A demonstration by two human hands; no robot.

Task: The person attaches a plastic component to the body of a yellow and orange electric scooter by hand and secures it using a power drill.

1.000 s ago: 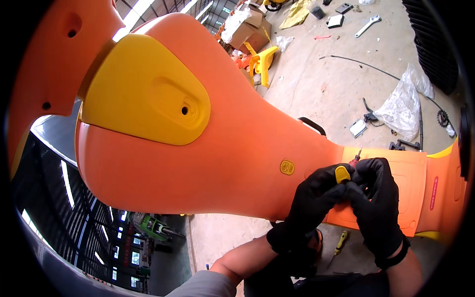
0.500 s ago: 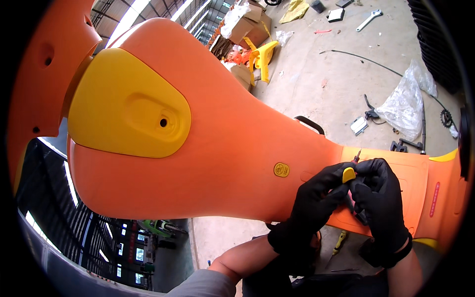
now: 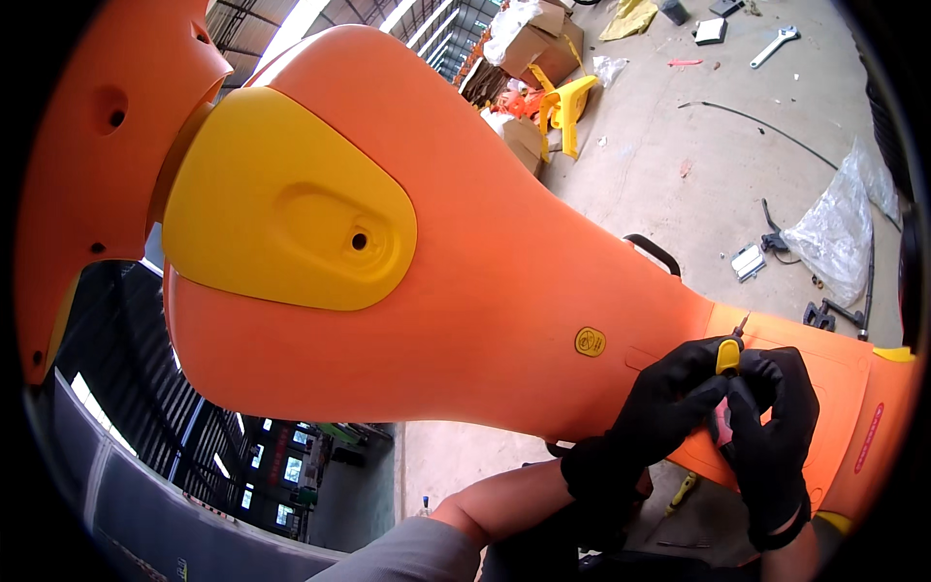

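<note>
Both my hands wear black gloves and meet over the narrow right end of a large orange plastic body (image 3: 485, 330). Between the fingertips of my left hand (image 3: 669, 403) is a small yellow plastic piece (image 3: 727, 355) with a rounded end. My right hand (image 3: 781, 407) closes in from the other side, its fingers bent against the piece's lower end. A red and black handle (image 3: 722, 425) shows beneath the right fingers. Beyond the gloves pokes a thin metal tip (image 3: 744, 322), seemingly of the same screwdriver; the middle is hidden by my hands.
A yellow panel (image 3: 291, 204) with a round hole sits in the orange body. On the floor lie an adjustable wrench (image 3: 775, 47), a clear plastic bag (image 3: 832, 238), a black cable (image 3: 761, 121), a yellow-handled screwdriver (image 3: 682, 493) and loose parts. Cardboard boxes (image 3: 543, 58) stand behind.
The view has shifted, so everything sits farther right in the picture. The yellow piece is turned more upright between my fingers, and more of the red handle shows.
</note>
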